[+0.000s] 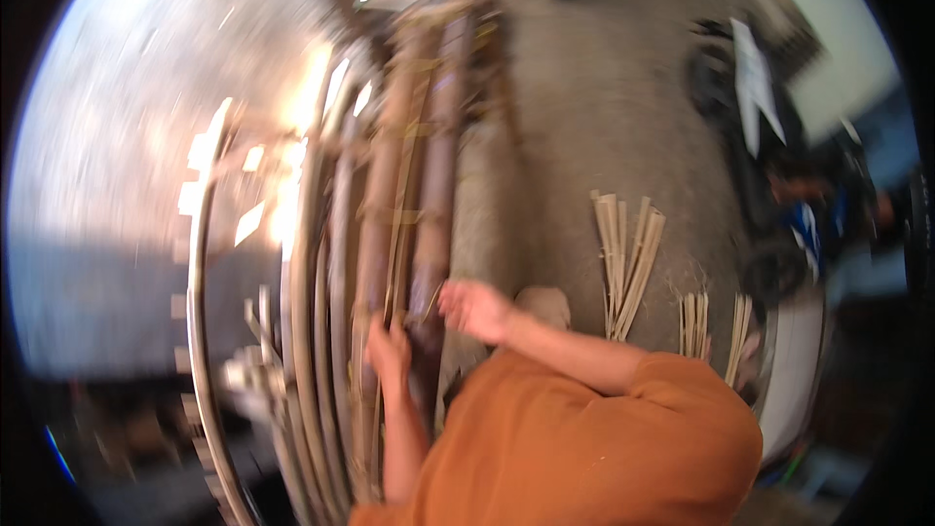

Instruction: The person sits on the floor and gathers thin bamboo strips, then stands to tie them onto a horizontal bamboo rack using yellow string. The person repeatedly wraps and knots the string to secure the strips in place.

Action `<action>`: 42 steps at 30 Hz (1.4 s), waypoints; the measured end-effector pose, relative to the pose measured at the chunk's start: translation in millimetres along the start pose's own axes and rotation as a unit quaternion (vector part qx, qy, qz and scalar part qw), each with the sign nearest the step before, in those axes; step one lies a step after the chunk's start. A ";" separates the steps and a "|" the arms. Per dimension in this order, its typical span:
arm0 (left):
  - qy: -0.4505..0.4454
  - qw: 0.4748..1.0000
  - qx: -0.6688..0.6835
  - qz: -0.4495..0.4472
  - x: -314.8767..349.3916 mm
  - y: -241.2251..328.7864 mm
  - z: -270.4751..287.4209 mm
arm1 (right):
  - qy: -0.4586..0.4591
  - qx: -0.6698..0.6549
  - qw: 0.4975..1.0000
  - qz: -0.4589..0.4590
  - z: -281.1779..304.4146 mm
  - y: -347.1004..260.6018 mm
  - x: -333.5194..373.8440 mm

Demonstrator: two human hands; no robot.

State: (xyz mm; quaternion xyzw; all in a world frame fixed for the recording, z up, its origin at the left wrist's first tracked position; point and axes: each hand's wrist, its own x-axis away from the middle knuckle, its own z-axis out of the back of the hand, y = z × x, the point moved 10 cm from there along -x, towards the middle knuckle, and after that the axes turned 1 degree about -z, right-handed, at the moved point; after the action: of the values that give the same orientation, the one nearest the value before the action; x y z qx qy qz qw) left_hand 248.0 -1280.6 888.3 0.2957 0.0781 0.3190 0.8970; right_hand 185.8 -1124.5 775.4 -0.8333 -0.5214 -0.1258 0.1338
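Observation:
Two thick brown bamboo poles (448,107) lie side by side, running away from me, with yellowish bands across them at intervals. A long thin bamboo strip (397,234) lies along the groove between them. My left hand (388,349) is closed around the near part of this strip, thumb on top. Just right of the poles, my right hand (475,312) is raised with its fingers loosely bent and apart. A thin pale strand shows by its fingertips; blur hides whether they touch it. My right forearm crosses in front of my orange shirt (584,438).
More thin bamboo poles (312,331) stand to the left, beside a curved pole (198,292). Bundles of split bamboo sticks (628,263) are on the right. A motorbike (740,117) stands further right, near a pale wall (847,39). Concrete floor (584,88) lies between.

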 end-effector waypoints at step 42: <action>0.204 0.969 -0.032 0.136 -90.0 -141.1 31.1 | -0.315 0.867 0.358 0.148 -108.7 67.0 47.1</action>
State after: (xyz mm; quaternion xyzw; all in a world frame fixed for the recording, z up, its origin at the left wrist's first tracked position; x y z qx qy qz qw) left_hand 261.9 -1438.9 827.3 0.2038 0.2083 0.4941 0.8191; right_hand 258.7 -1151.8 887.1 -0.2989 -0.2143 0.6889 0.6246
